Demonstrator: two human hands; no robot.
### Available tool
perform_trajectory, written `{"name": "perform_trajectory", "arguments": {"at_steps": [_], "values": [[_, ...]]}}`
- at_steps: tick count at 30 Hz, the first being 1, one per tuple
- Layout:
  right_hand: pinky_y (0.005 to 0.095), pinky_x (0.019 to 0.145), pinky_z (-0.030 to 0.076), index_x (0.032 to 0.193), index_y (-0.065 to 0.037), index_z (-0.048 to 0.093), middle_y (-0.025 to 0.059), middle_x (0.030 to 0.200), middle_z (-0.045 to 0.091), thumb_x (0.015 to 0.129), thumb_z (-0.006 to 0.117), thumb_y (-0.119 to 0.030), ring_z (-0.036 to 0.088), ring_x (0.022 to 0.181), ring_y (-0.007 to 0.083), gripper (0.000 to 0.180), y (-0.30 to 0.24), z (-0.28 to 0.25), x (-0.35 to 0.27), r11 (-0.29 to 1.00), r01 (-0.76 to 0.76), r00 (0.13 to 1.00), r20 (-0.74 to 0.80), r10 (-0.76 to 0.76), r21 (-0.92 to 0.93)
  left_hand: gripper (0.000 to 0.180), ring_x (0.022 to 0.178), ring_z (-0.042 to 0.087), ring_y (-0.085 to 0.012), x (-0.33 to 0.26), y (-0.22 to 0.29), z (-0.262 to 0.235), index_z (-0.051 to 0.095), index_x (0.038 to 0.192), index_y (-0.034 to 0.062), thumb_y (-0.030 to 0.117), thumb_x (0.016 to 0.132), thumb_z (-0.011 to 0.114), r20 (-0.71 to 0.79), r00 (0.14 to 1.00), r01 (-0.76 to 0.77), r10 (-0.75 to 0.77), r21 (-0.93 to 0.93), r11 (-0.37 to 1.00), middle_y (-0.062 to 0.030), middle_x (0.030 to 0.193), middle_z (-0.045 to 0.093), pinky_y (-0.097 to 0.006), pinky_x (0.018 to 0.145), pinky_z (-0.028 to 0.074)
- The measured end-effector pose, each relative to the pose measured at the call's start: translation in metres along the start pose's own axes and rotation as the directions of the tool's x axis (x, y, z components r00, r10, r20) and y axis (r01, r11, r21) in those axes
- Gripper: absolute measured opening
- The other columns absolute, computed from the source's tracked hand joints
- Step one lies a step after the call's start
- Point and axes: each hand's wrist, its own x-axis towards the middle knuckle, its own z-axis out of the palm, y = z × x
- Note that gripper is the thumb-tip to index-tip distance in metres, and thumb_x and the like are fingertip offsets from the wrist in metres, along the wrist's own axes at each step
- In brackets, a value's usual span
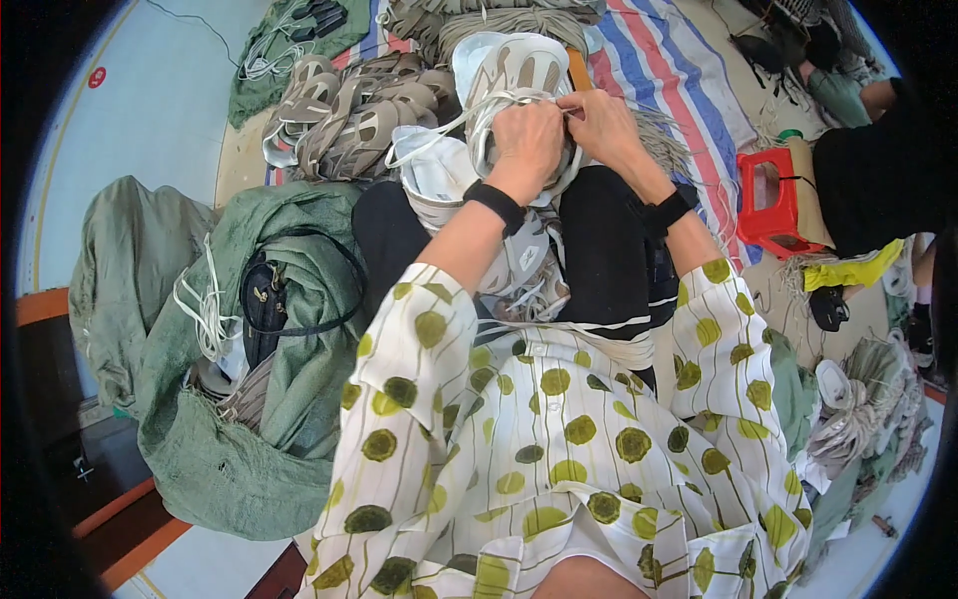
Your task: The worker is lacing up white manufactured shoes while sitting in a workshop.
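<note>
A white and beige shoe upper [523,68] stands just beyond my knees, its toe pointing away from me. White shoelace [457,121] runs across its front and loops out to the left. Closed over the lace area, my left hand [529,148] has its back toward me, and its fingertips are hidden. Just to its right, my right hand [607,130] pinches a piece of lace between thumb and fingers. Another pale shoe upper [439,175] rests by my left knee, lining showing. More uppers [524,258] lie between my thighs.
Brown-grey shoe uppers [364,112] are heaped at the far left on a striped sheet [654,55]. A green sack [235,464] with a dark bag [262,299] stands at my left. To the right are a red stool [763,190], another person [868,185] and bundled laces [848,414].
</note>
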Motion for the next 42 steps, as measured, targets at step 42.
{"name": "perform_trajectory", "arguments": {"at_steps": [42], "values": [[0.0266, 0.053, 0.044, 0.075, -0.001, 0.062, 0.0049, 0.055, 0.056, 0.08, 0.056, -0.018, 0.055, 0.052, 0.0109, 0.019, -0.024, 0.0, -0.092, 0.772, -0.231, 0.952, 0.3, 0.054, 0.593, 0.014, 0.071, 0.049, -0.0067, -0.207, -0.04, -0.058, 0.058, 0.081, 0.0031, 0.014, 0.084, 0.05, 0.789, 0.422, 0.814, 0.448, -0.546, 0.196, 0.0006, 0.075, 0.055, -0.021, 0.068, 0.041]]}}
